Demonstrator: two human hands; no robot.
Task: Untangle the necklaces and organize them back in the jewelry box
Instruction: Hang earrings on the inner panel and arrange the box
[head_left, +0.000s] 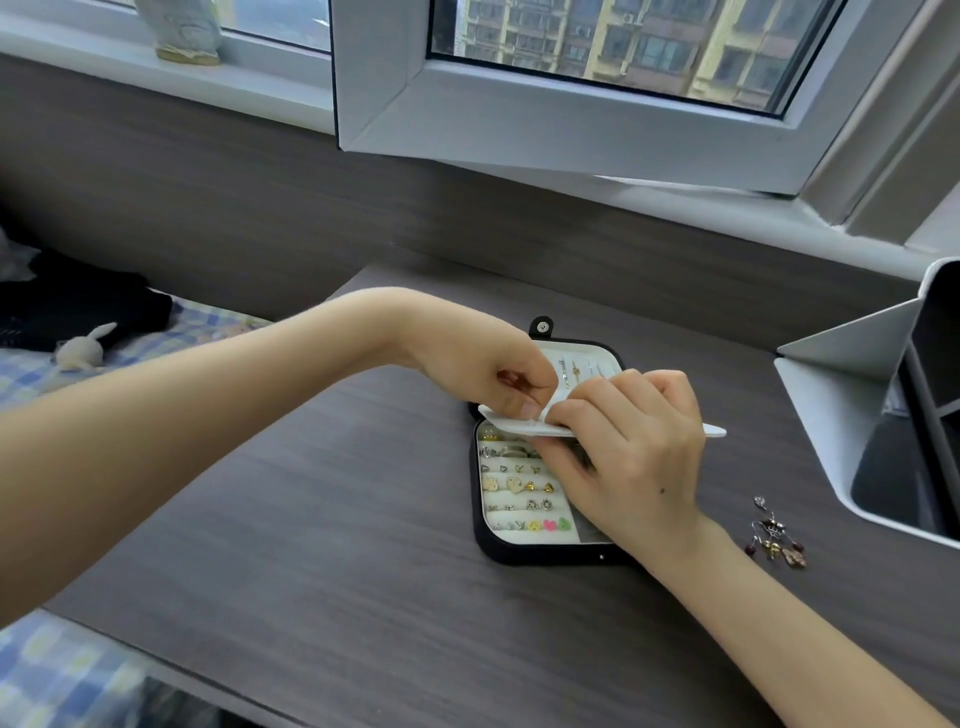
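A black jewelry box (480, 535) with a cream lining lies open on the dark wooden desk. Its lower half holds rows of earrings and rings. A white inner flap (519, 425) lies across the middle of the box. My left hand (483, 366) pinches the flap's left part with thumb and fingers. My right hand (628, 452) presses on the flap's right part and hides the box's right side. Thin chains (574, 371) show in the lid half behind my hands. A tangle of necklaces (776, 540) with dark beads and gold charms lies on the desk to the right of the box.
A white and grey organizer (852, 415) stands at the desk's right edge. An open window sash (519, 130) hangs over the desk's far side. A bed with a checked sheet (156, 338), dark clothing and a small plush toy (83, 348) is at the left.
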